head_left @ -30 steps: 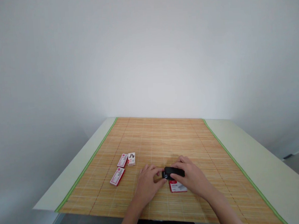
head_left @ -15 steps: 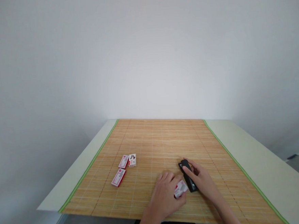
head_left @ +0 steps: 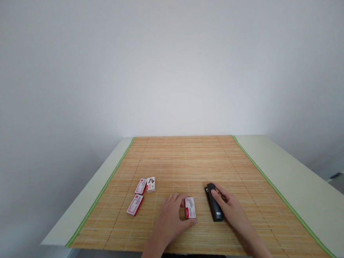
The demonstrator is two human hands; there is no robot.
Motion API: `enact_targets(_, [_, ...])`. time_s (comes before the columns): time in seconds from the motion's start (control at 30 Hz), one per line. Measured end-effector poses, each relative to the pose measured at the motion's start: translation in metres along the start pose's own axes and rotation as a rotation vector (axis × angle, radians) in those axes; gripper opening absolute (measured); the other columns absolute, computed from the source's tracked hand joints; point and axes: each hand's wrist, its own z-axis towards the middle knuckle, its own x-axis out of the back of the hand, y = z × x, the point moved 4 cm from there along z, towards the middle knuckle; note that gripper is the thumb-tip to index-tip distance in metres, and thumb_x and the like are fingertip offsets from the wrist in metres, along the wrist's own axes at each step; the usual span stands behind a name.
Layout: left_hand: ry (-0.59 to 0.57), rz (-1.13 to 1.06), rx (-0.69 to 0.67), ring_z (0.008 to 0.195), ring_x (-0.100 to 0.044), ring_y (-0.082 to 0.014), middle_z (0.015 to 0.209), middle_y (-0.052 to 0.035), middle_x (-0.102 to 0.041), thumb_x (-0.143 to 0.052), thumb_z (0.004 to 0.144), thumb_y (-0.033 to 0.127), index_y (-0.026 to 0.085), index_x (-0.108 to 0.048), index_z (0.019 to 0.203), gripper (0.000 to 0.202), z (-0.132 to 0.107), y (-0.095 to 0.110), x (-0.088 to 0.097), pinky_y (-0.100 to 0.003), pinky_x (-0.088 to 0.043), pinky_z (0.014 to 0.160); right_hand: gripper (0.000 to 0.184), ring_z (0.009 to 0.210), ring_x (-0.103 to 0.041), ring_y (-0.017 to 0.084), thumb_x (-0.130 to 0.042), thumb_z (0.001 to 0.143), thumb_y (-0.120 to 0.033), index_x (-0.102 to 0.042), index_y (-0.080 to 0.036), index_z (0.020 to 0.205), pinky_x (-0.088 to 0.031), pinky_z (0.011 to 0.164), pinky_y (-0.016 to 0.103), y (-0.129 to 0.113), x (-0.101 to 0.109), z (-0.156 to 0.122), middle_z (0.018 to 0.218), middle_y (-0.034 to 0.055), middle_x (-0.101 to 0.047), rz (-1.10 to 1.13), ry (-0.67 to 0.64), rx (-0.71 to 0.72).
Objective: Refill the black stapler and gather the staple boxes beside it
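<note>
Now the fingers of the left hand [head_left: 170, 220] pinch a staple box [head_left: 190, 207]; the right hand [head_left: 233, 211] clasps a black stapler [head_left: 213, 208].

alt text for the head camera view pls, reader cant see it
A person's left hand grips a small red-and-white box stood on its edge, while the right hand rests on a black stapler beside it. Both lie on a bamboo mat over a pale table, with three similar boxes further left.

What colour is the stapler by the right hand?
Black, best seen in the head view: the stapler lies on the bamboo mat at the right hand.
</note>
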Motion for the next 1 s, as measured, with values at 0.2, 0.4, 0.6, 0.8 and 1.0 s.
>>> enact_targets(0.2, [-0.016,0.000,-0.072,0.105,-0.058,-0.0278,0.112,-0.0028,-0.065,-0.090,0.066,0.040,0.030,-0.064,0.121,0.062,0.012,0.016,-0.017,-0.040,-0.043,0.093,0.071,0.080,-0.066,0.024,-0.054,0.095,-0.066,-0.060,-0.018,0.146,-0.052,0.071,0.033,-0.004,-0.032,-0.007,0.097,0.0077,-0.076,-0.041,0.022,0.012])
enact_targets(0.4, [-0.008,0.010,-0.102,0.104,-0.058,-0.0284,0.112,-0.0033,-0.065,-0.090,0.066,0.039,0.030,-0.064,0.120,0.060,0.013,0.017,-0.017,-0.041,-0.043,0.094,0.069,0.081,-0.067,0.025,-0.054,0.095,-0.067,-0.062,-0.019,0.143,-0.054,0.072,0.033,-0.005,-0.039,-0.006,0.095,0.0070,-0.076,-0.004,0.042,0.017])
enact_targets(0.6, [0.019,0.022,-0.094,0.105,-0.059,-0.0296,0.110,-0.0040,-0.066,-0.091,0.064,0.039,0.029,-0.066,0.115,0.058,0.013,0.019,-0.021,-0.045,-0.045,0.096,0.069,0.075,-0.066,0.024,-0.054,0.093,-0.069,-0.063,-0.019,0.141,-0.053,0.067,0.033,-0.005,-0.038,-0.006,0.088,0.0053,-0.074,-0.024,0.057,0.027])
enact_targets(0.8, [0.054,-0.040,0.005,0.120,-0.059,-0.0339,0.130,-0.0060,-0.063,-0.090,0.063,0.056,0.037,-0.043,0.152,0.102,-0.005,0.009,-0.003,-0.049,-0.048,0.106,0.072,0.073,-0.066,0.025,-0.045,0.097,-0.069,-0.054,-0.021,0.150,-0.052,0.065,0.035,-0.005,-0.031,-0.012,0.086,0.0064,-0.073,-0.002,0.131,0.012])
enact_targets(1.0, [0.352,0.282,0.160,0.129,-0.053,-0.0328,0.138,-0.0070,-0.055,-0.065,0.088,0.039,0.030,-0.057,0.139,0.052,-0.057,-0.087,0.096,-0.052,-0.040,0.115,0.071,0.083,-0.069,0.030,-0.039,0.097,-0.070,-0.054,-0.023,0.149,-0.055,0.070,0.040,-0.003,-0.029,-0.015,0.090,0.0088,-0.074,-0.014,0.179,-0.029])
